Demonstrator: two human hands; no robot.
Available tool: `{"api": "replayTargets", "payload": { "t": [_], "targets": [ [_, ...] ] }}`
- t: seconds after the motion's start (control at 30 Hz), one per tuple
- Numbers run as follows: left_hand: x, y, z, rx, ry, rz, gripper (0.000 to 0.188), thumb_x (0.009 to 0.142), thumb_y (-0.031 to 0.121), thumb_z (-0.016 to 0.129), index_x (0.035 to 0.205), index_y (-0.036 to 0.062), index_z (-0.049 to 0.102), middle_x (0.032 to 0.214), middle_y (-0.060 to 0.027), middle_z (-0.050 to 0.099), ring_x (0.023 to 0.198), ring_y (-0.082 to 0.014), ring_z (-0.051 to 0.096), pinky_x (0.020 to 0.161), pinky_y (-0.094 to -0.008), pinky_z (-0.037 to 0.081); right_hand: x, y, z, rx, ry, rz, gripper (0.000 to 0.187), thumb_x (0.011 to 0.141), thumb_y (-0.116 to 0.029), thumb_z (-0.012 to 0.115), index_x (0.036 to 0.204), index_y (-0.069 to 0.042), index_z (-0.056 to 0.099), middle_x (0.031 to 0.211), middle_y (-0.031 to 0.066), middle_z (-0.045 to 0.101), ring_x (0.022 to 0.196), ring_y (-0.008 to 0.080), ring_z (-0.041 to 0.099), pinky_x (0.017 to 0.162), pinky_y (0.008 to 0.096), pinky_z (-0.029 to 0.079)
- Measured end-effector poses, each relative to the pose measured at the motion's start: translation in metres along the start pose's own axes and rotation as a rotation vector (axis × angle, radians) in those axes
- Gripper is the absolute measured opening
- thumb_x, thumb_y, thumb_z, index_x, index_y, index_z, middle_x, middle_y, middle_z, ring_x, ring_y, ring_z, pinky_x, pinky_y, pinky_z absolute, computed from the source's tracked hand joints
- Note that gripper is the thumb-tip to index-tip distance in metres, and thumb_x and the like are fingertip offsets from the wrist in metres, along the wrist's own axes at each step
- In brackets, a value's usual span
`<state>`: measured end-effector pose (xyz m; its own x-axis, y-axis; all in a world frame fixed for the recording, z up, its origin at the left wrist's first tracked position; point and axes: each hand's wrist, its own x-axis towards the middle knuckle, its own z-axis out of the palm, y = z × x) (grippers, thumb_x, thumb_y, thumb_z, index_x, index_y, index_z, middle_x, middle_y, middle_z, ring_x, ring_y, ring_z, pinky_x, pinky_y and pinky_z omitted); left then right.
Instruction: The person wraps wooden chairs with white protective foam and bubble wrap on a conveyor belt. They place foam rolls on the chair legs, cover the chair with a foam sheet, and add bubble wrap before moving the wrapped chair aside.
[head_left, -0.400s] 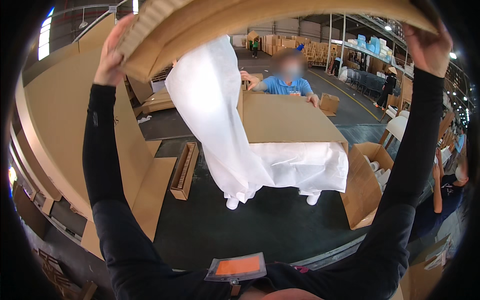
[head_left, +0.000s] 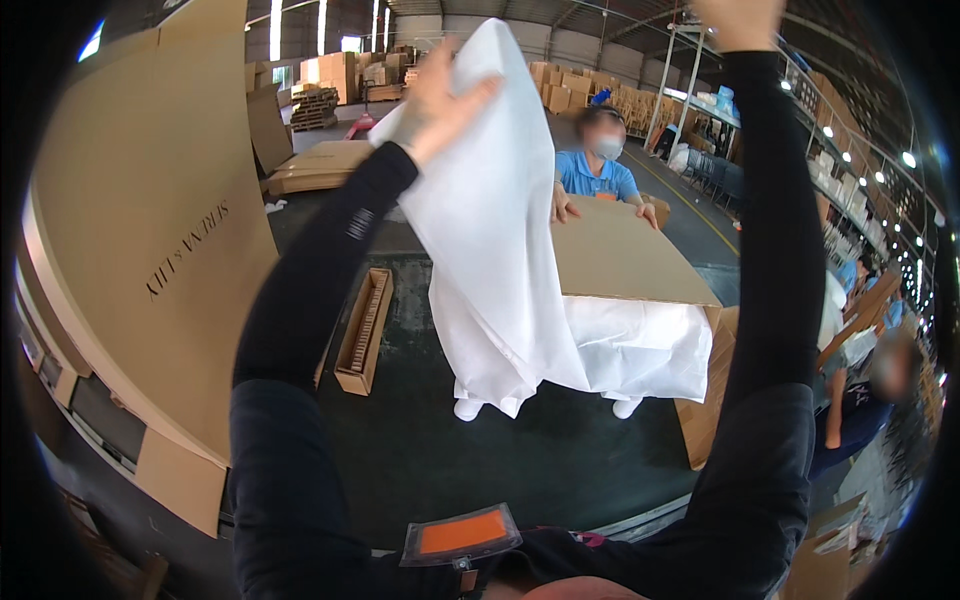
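My left hand (head_left: 445, 105) is raised, fingers stretched apart, against the upper part of a tall white cover (head_left: 490, 220). The soft cover drapes over a piece of furniture whose shape is mostly hidden; white-wrapped feet (head_left: 467, 409) show below. A flat cardboard sheet (head_left: 630, 250) lies on the lower, right-hand part of the covered piece. My right hand (head_left: 740, 20) is high at the top edge of the view, its fingers cut off from sight.
A co-worker in a blue shirt (head_left: 597, 175) holds the far edge of the cardboard sheet. Large cardboard panels (head_left: 150, 200) stand at left. A narrow open box (head_left: 364, 335) lies on the dark surface (head_left: 420, 470). Another cardboard box (head_left: 693, 435) is at right.
The curved cardboard piece held overhead in both hands is out of view. My left hand has moved right and down to the white cover. The co-worker has both hands on the sheet.
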<state>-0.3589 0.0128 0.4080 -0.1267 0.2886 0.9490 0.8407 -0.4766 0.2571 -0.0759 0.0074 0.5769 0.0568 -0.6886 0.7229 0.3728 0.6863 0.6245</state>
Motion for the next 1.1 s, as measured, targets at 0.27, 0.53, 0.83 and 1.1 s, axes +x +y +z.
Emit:
{"api": "replayTargets", "payload": {
  "t": [0.27,0.53,0.83,1.1],
  "targets": [
    [-0.054,0.005,0.039,-0.157,-0.040,0.067,0.090,0.084,0.033,0.071,0.149,-0.0080,0.023,0.146,-0.0319,0.038,0.136,-0.0417,0.040,0.112,-0.0410,0.035,-0.082,-0.012,0.127,0.179,-0.618,0.051,0.097,0.050,-0.018,0.088,0.136,-0.012,0.044,0.138,0.0204,0.040,0.134,0.0443,0.031,0.112,0.0524,0.032],
    [-0.074,0.005,0.034,-0.322,-0.131,0.002,0.095,0.084,0.036,0.068,0.150,-0.0081,0.015,0.148,-0.0326,0.032,0.137,-0.0423,0.037,0.114,-0.0416,0.031,-0.083,0.016,0.140,0.306,-0.972,0.136,0.089,0.071,-0.037,0.085,0.145,-0.017,0.040,0.142,0.0176,0.039,0.140,0.0346,0.030,0.116,0.0459,0.029],
    [-0.080,-0.002,0.039,-0.400,-0.073,-0.018,0.096,0.081,0.037,0.069,0.147,-0.0105,0.019,0.145,-0.0353,0.034,0.136,-0.0447,0.037,0.115,-0.0421,0.030,-0.094,-0.013,0.168,0.075,-1.028,0.347,0.064,0.086,-0.060,0.064,0.127,-0.011,0.065,0.129,0.0189,0.057,0.114,0.0246,0.061,0.086,0.0351,0.053],
    [-0.089,-0.009,0.021,-0.327,-0.092,-0.105,0.094,0.083,0.041,0.070,0.148,-0.0087,0.024,0.145,-0.0321,0.038,0.134,-0.0414,0.042,0.113,-0.0397,0.034,-0.088,-0.059,0.164,0.106,-0.891,0.415,0.052,0.086,-0.051,0.065,0.116,-0.009,0.068,0.117,0.0191,0.064,0.110,0.0325,0.062,0.097,0.0380,0.048]
  ]
}}
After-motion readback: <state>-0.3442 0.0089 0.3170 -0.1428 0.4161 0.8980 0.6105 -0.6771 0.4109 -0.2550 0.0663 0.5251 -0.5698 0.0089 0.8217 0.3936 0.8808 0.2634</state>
